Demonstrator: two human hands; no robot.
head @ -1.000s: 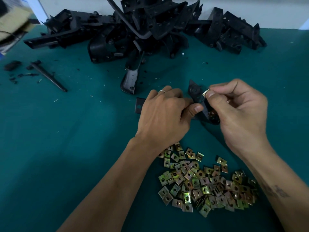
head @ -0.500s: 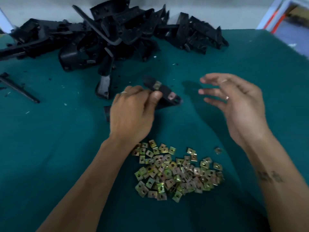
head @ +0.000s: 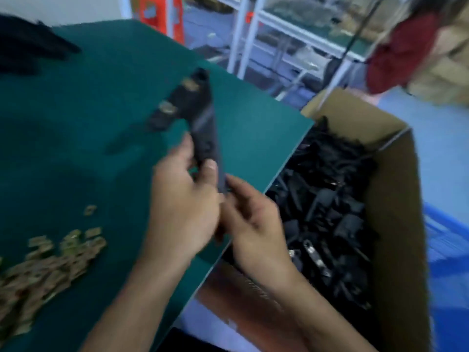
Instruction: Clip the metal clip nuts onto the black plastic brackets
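My left hand [head: 182,207] grips a black plastic bracket [head: 203,138] by its lower part, thumb on its face, and holds it tilted above the right side of the green table [head: 76,138]. Two metal clip nuts [head: 167,109] sit clipped on the bracket's upper arm. The fingertips of my right hand [head: 253,224] meet the bracket's lower end; blur hides whether they pinch it. A pile of loose brass-coloured clip nuts [head: 50,262] lies on the table at lower left.
An open cardboard box [head: 396,224] holding several black brackets [head: 324,199] stands right beside the table's right edge. More black brackets [head: 25,52] lie at the table's far left. A white metal rack [head: 238,34], a person in red [head: 401,52] and a blue crate [head: 446,237] lie beyond.
The view has swung right to the table edge and box. My left hand lifted the bracket off the table toward the box; my right hand, open before, came in to its lower end.
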